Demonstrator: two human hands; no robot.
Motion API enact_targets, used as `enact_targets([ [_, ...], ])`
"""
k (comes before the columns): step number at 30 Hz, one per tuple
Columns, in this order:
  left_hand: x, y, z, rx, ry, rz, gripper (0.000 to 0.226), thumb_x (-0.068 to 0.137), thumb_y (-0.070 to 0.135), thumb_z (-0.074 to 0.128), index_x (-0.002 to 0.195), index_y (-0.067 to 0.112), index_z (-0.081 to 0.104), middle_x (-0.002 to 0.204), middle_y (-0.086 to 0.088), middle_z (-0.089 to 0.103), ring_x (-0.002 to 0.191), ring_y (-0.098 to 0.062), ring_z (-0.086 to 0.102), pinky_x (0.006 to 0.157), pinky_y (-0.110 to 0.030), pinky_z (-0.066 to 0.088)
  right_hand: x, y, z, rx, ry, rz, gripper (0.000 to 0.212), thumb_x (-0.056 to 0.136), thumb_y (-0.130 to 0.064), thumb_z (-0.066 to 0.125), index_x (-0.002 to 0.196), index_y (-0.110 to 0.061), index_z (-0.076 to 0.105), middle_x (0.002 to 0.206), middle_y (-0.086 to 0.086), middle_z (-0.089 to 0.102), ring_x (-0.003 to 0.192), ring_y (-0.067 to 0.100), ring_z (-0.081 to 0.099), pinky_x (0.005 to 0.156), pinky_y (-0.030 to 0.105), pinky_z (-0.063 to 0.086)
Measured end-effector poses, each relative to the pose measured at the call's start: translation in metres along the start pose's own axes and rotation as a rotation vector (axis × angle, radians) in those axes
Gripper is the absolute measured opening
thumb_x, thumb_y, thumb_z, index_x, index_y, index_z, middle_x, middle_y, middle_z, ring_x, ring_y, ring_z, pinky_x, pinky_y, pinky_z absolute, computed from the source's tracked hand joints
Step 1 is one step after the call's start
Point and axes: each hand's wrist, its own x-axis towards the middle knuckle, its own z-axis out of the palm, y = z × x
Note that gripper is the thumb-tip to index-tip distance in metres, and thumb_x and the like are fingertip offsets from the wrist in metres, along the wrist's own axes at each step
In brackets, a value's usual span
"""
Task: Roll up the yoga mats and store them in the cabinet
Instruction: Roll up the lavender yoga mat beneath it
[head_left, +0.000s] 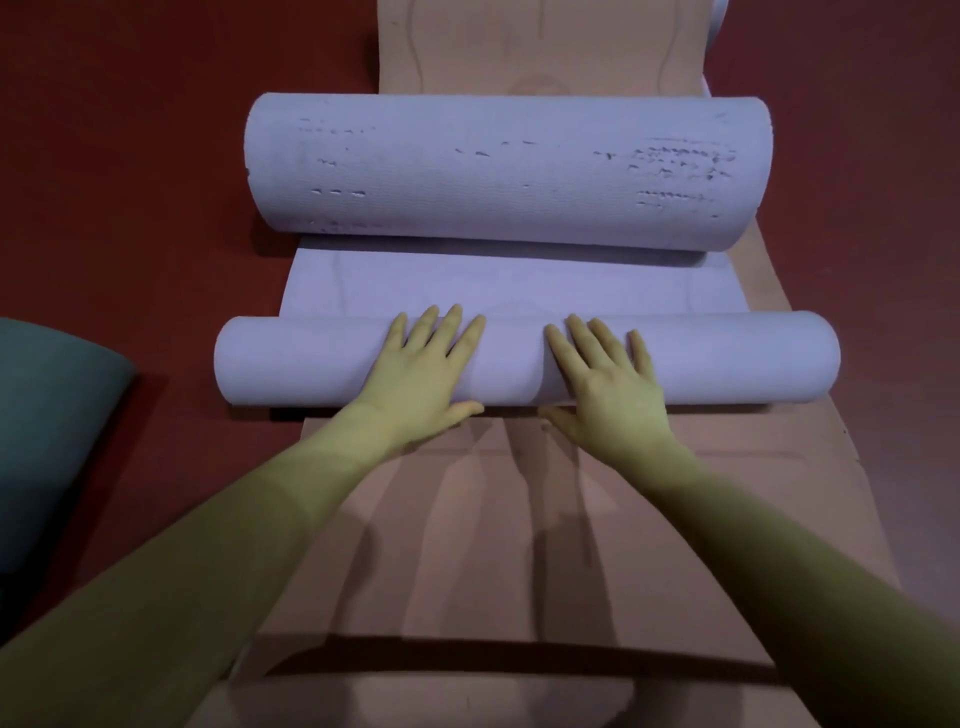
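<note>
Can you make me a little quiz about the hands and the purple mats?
1. True or false: the left hand and the right hand both lie flat on the near purple roll.
2. What lies under the purple mat: A a pink mat, B a towel, C a box?
3. Which is thicker, the near roll or the far purple roll?

Key: 1 true; 2 A; 3 the far roll.
</note>
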Motion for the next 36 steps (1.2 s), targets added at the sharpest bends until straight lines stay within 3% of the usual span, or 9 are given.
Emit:
enact_targets([
  [2, 0.008, -0.002, -0.001, 0.074, -0.039, -0.046, 0.101, 0.086, 0.060, 0.053, 0.152, 0.014, -0.008, 0.160, -0.014, 0.000, 0.145, -0.035, 0.007, 0.114, -0.054, 0.009, 0.020, 0.003, -0.002, 0.004, -0.065, 0.008, 0.098, 0.058, -0.043, 0.086, 0.141, -0.011, 0.044, 0.141, 0.015, 0.047, 0.130, 0.036, 0.043, 0.106, 0.063, 0.024],
  [6, 0.026, -0.007, 0.002, 0.080, -0.060, -0.079, 0.114, 0.078, 0.065, 0.060, 0.151, 0.015, -0.013, 0.159, -0.015, -0.003, 0.145, -0.036, 0.003, 0.114, -0.055, 0.006, 0.040, 0.016, -0.003, -0.023, -0.176, -0.013, 0.112, 0.064, -0.054, 0.079, 0.152, -0.021, 0.017, 0.154, 0.007, 0.026, 0.143, 0.029, 0.020, 0.113, 0.056, 0.005],
  [8, 0.029, -0.008, 0.001, 0.075, -0.084, -0.091, 0.116, 0.076, 0.067, 0.061, 0.151, 0.018, -0.012, 0.159, -0.013, -0.002, 0.146, -0.036, 0.002, 0.115, -0.055, 0.004, 0.043, 0.019, 0.000, -0.065, -0.196, -0.025, 0.120, 0.058, -0.056, 0.081, 0.153, -0.023, 0.015, 0.153, 0.009, 0.027, 0.142, 0.031, 0.022, 0.111, 0.059, 0.007],
  [11, 0.032, -0.011, 0.001, 0.033, -0.063, -0.076, 0.112, 0.077, 0.066, 0.061, 0.152, 0.021, -0.008, 0.159, -0.010, 0.005, 0.145, -0.034, 0.008, 0.115, -0.051, 0.005, 0.044, 0.020, 0.007, -0.126, -0.123, -0.070, 0.126, 0.038, -0.056, 0.089, 0.145, -0.023, 0.032, 0.138, 0.017, 0.048, 0.128, 0.039, 0.044, 0.101, 0.068, 0.026],
  [17, 0.027, -0.009, 0.002, 0.068, 0.010, -0.041, 0.102, 0.077, 0.063, 0.062, 0.152, 0.017, 0.010, 0.150, -0.010, 0.029, 0.133, -0.032, 0.032, 0.111, -0.048, 0.020, 0.040, 0.017, 0.006, -0.124, -0.009, -0.131, 0.114, 0.034, -0.047, 0.092, 0.131, -0.021, 0.038, 0.115, 0.016, 0.060, 0.103, 0.036, 0.059, 0.088, 0.064, 0.039],
  [21, 0.012, -0.005, 0.010, 0.078, 0.199, 0.010, 0.105, 0.047, 0.063, 0.083, 0.133, 0.011, 0.054, 0.118, -0.012, 0.062, 0.096, -0.034, 0.060, 0.086, -0.044, 0.047, 0.023, 0.017, 0.002, -0.129, 0.034, -0.145, 0.109, 0.036, -0.046, 0.092, 0.129, -0.020, 0.040, 0.110, 0.014, 0.061, 0.098, 0.034, 0.060, 0.088, 0.061, 0.041],
  [26, -0.017, 0.007, 0.018, 0.010, 0.338, 0.126, 0.102, 0.043, 0.063, 0.083, 0.125, 0.008, 0.060, 0.109, -0.013, 0.065, 0.085, -0.033, 0.063, 0.077, -0.042, 0.051, -0.015, 0.012, -0.005, -0.104, 0.065, -0.159, 0.110, 0.033, -0.047, 0.093, 0.128, -0.019, 0.044, 0.108, 0.014, 0.064, 0.095, 0.035, 0.062, 0.089, 0.063, 0.043],
  [30, -0.044, 0.016, 0.022, -0.049, 0.365, 0.195, 0.104, 0.051, 0.069, 0.077, 0.130, 0.012, 0.042, 0.109, -0.012, 0.065, 0.084, -0.032, 0.062, 0.075, -0.040, 0.051, -0.048, 0.006, -0.016, -0.082, 0.056, -0.185, 0.107, 0.033, -0.047, 0.092, 0.127, -0.016, 0.052, 0.107, 0.015, 0.065, 0.092, 0.036, 0.063, 0.087, 0.059, 0.046],
  [36, -0.086, 0.034, 0.024, -0.112, 0.292, 0.253, 0.086, 0.068, 0.076, 0.039, 0.129, 0.016, 0.039, 0.109, -0.010, 0.064, 0.083, -0.030, 0.060, 0.074, -0.037, 0.047, -0.095, 0.001, -0.029, 0.032, -0.055, -0.171, 0.104, 0.036, -0.056, 0.089, 0.126, -0.019, 0.052, 0.109, 0.005, 0.066, 0.094, 0.031, 0.065, 0.092, 0.056, 0.045],
])
